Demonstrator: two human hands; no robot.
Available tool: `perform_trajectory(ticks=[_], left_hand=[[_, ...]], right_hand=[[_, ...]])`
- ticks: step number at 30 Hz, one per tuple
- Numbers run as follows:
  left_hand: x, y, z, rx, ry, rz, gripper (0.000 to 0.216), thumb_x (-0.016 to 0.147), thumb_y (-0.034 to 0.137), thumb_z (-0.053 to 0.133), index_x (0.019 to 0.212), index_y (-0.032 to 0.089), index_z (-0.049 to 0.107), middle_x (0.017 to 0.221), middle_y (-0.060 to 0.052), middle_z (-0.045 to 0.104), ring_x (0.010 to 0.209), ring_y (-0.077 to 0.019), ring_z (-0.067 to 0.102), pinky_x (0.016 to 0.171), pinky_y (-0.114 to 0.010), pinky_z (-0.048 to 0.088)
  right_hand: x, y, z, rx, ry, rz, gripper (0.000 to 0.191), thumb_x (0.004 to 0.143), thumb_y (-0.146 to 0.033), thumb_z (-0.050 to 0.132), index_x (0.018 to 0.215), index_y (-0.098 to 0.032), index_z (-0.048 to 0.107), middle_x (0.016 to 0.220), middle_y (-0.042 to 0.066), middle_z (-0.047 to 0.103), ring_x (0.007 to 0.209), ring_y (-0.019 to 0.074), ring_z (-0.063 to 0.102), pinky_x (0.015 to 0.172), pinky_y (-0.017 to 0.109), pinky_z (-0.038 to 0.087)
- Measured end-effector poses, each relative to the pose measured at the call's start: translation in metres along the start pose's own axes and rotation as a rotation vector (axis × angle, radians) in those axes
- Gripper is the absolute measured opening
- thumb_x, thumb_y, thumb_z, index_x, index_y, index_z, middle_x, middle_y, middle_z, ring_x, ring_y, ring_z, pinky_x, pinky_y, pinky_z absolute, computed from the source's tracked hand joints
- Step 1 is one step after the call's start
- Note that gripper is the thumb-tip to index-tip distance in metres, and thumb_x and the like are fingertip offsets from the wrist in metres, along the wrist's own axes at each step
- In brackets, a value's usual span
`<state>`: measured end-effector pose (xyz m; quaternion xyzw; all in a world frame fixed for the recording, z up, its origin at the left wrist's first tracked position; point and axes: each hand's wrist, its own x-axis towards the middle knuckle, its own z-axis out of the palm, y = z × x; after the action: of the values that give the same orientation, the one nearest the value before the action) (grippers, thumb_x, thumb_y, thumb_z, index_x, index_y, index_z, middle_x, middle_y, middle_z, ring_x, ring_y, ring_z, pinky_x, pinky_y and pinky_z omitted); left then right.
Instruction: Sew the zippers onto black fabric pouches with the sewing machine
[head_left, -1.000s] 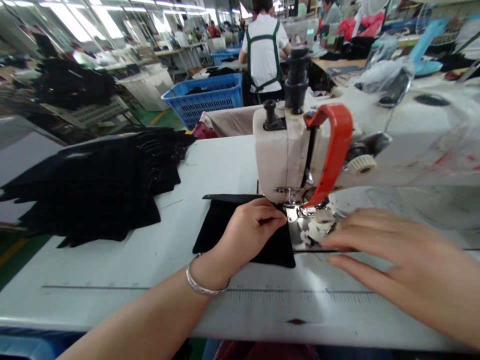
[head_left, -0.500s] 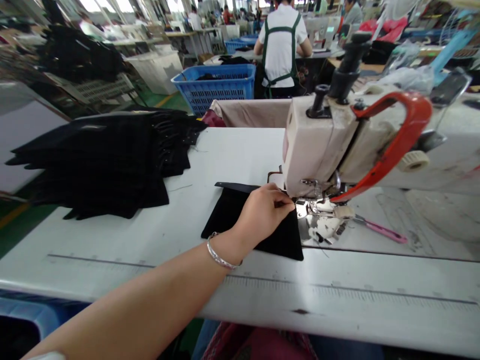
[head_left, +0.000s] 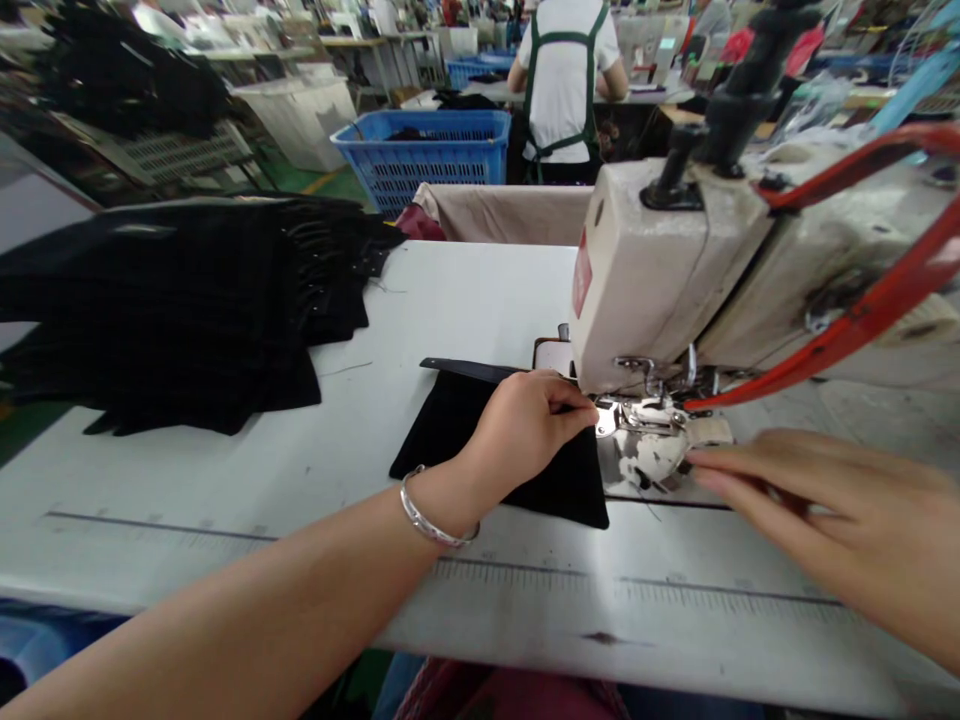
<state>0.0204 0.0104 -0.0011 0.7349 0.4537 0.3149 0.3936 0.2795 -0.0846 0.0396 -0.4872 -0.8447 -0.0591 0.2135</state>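
My left hand [head_left: 521, 425], a silver bangle on its wrist, pinches the right edge of a black fabric piece [head_left: 442, 418] beside the metal presser foot [head_left: 607, 418]. The piece lies flat on the white table, with a narrow black strip [head_left: 465, 368] along its far edge. On the other side of the foot, my right hand [head_left: 832, 500] has thumb and fingers brought together at the worn metal plate [head_left: 652, 460]. Whatever those fingertips hold, if anything, I cannot make out. The pink-handled tool seen earlier is out of sight.
The sewing machine head [head_left: 645, 280] with its red lever [head_left: 855, 330] stands over the right side. A tall pile of black fabric pieces [head_left: 187, 310] covers the table's left. Beyond are a blue basket [head_left: 427, 160] and a person in a white shirt [head_left: 566, 80].
My right hand has come in from the right to the metal plate, over where the pink-handled tool lay. My left hand keeps its pinch on the fabric. The camera view has shifted closer.
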Motion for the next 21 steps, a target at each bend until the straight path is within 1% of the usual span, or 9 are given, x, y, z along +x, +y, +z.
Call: perform_trajectory(ticks=[2,3,4,6,9,12,16,19,21], left_hand=[[0.000,-0.002,0.000,-0.023,-0.013,0.012,0.007,0.086,0.022,0.075,0.088,0.021,0.081,0.092,-0.004,0.079,0.089,-0.0208,0.073,0.081,-0.031,0.059],[0.000,-0.003,0.001,-0.025,-0.017,0.019,0.008,0.086,0.022,0.074,0.089,0.021,0.081,0.092,-0.004,0.079,0.090,-0.0210,0.073,0.082,-0.031,0.060],[0.000,-0.004,0.001,-0.022,-0.020,0.027,0.008,0.087,0.022,0.074,0.090,0.022,0.081,0.092,-0.004,0.079,0.090,-0.0211,0.073,0.083,-0.031,0.060],[0.000,-0.005,0.001,-0.012,-0.025,0.047,0.009,0.087,0.024,0.074,0.092,0.022,0.081,0.093,-0.004,0.079,0.090,-0.0212,0.074,0.085,-0.032,0.060],[-0.002,-0.002,0.000,0.012,-0.032,0.063,0.009,0.087,0.024,0.075,0.093,0.021,0.081,0.094,-0.005,0.079,0.090,-0.0211,0.074,0.085,-0.031,0.060],[-0.004,0.004,-0.002,0.083,-0.037,0.071,0.009,0.088,0.021,0.073,0.093,0.021,0.081,0.095,-0.005,0.079,0.090,-0.0211,0.073,0.086,-0.032,0.058],[-0.005,0.009,-0.006,0.245,-0.015,0.070,0.009,0.088,0.017,0.072,0.086,0.021,0.080,0.090,-0.004,0.078,0.085,-0.0208,0.072,0.080,-0.032,0.056],[-0.003,0.007,-0.005,0.241,0.031,0.045,0.008,0.087,0.018,0.073,0.087,0.021,0.080,0.091,-0.003,0.077,0.084,-0.0203,0.071,0.075,-0.030,0.054],[-0.002,0.005,-0.004,0.205,0.050,0.030,0.009,0.086,0.017,0.073,0.090,0.021,0.080,0.093,-0.003,0.077,0.086,-0.0205,0.071,0.076,-0.030,0.054]], right_hand=[[0.022,-0.004,0.023,-0.065,-0.059,-0.031,0.036,0.104,-0.038,0.045,0.096,-0.025,0.077,0.082,0.003,0.075,0.066,0.0180,0.067,0.059,0.033,0.046],[0.030,-0.006,0.034,-0.108,-0.086,-0.032,0.039,0.104,-0.038,0.043,0.095,-0.025,0.078,0.079,0.003,0.075,0.061,0.0187,0.066,0.055,0.034,0.042],[0.036,-0.008,0.043,-0.140,-0.102,-0.031,0.040,0.104,-0.036,0.042,0.095,-0.026,0.079,0.080,0.004,0.076,0.061,0.0192,0.066,0.054,0.034,0.038],[0.040,-0.010,0.055,-0.162,-0.105,-0.034,0.039,0.103,-0.032,0.042,0.097,-0.026,0.080,0.084,0.006,0.077,0.066,0.0200,0.068,0.055,0.034,0.036],[0.038,-0.013,0.063,-0.138,-0.053,0.004,0.036,0.100,-0.027,0.044,0.097,-0.027,0.080,0.086,0.005,0.077,0.069,0.0195,0.068,0.057,0.033,0.035],[0.037,-0.013,0.067,-0.070,-0.046,0.083,0.032,0.097,-0.028,0.048,0.095,-0.028,0.080,0.089,0.004,0.078,0.069,0.0196,0.068,0.060,0.032,0.039],[0.031,-0.005,0.077,0.055,-0.054,0.208,0.026,0.093,-0.034,0.054,0.099,-0.028,0.078,0.092,0.005,0.078,0.080,0.0235,0.071,0.069,0.034,0.050],[0.023,0.005,0.089,0.129,-0.048,0.284,0.025,0.089,-0.040,0.059,0.102,-0.028,0.077,0.090,0.006,0.077,0.085,0.0261,0.071,0.074,0.038,0.056],[0.019,0.011,0.096,0.177,-0.013,0.341,0.026,0.089,-0.045,0.059,0.096,-0.027,0.076,0.084,0.005,0.077,0.081,0.0266,0.072,0.072,0.039,0.058]])
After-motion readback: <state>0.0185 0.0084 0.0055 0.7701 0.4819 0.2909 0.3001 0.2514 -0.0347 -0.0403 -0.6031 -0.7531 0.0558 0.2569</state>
